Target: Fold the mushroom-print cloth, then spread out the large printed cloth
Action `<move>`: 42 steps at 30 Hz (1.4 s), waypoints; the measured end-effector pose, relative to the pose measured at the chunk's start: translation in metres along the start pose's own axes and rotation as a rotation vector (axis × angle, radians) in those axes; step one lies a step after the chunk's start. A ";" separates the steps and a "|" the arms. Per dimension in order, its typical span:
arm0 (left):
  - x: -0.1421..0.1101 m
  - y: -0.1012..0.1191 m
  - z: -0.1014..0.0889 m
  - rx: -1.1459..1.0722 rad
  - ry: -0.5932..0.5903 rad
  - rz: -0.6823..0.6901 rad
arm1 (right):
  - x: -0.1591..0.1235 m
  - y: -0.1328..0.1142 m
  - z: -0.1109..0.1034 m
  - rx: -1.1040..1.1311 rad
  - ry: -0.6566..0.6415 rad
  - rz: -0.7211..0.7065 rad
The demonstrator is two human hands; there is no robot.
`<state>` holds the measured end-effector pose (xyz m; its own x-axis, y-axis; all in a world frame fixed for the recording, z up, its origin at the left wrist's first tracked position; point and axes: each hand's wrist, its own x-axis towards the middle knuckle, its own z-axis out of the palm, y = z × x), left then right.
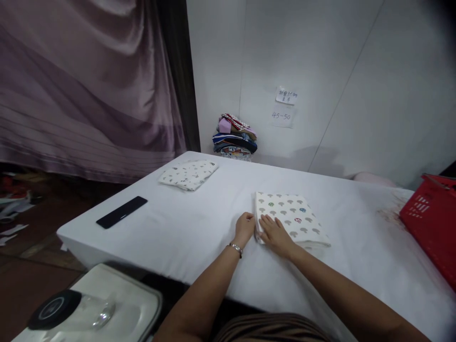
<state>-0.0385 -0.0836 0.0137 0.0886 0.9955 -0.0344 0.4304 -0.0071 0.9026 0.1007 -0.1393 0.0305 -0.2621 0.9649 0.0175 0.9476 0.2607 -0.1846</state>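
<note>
A folded white cloth (pixel 290 216) printed with grey mushrooms and a few coloured motifs lies on the white-covered table (pixel 199 228) in front of me. My right hand (pixel 276 234) rests on its near left part, fingers stretched out flat. At the cloth's left edge is my left hand (pixel 245 228), a bracelet on its wrist. Its fingers are curled together against that edge; whether they pinch the fabric is hidden. Farther left on the table lies a second folded white cloth (pixel 188 175) with a small scattered print.
A dark phone-like slab (pixel 121 212) lies near the table's left edge. At right stands a red plastic basket (pixel 432 221). Stacked folded fabrics (pixel 235 137) sit beyond the far edge. A clear bottle with a black lid (pixel 55 309) lies at lower left on a pale surface.
</note>
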 end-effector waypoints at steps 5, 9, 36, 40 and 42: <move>-0.012 0.000 -0.003 0.020 -0.059 0.001 | -0.014 -0.007 0.003 -0.009 0.029 0.004; -0.021 0.005 -0.005 0.055 -0.064 0.016 | -0.035 -0.002 0.005 -0.039 0.118 -0.012; -0.061 -0.001 0.003 0.467 -0.025 0.779 | -0.059 0.004 0.021 -0.051 0.182 -0.031; -0.058 -0.006 -0.002 0.634 -0.177 0.846 | -0.086 0.029 0.010 -0.066 0.220 0.017; -0.053 -0.005 -0.004 0.675 -0.199 0.853 | -0.105 0.053 0.005 -0.073 0.269 0.103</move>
<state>-0.0494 -0.1357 0.0129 0.7062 0.6070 0.3646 0.5559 -0.7942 0.2454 0.1771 -0.2272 0.0137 -0.1155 0.9575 0.2642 0.9799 0.1535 -0.1278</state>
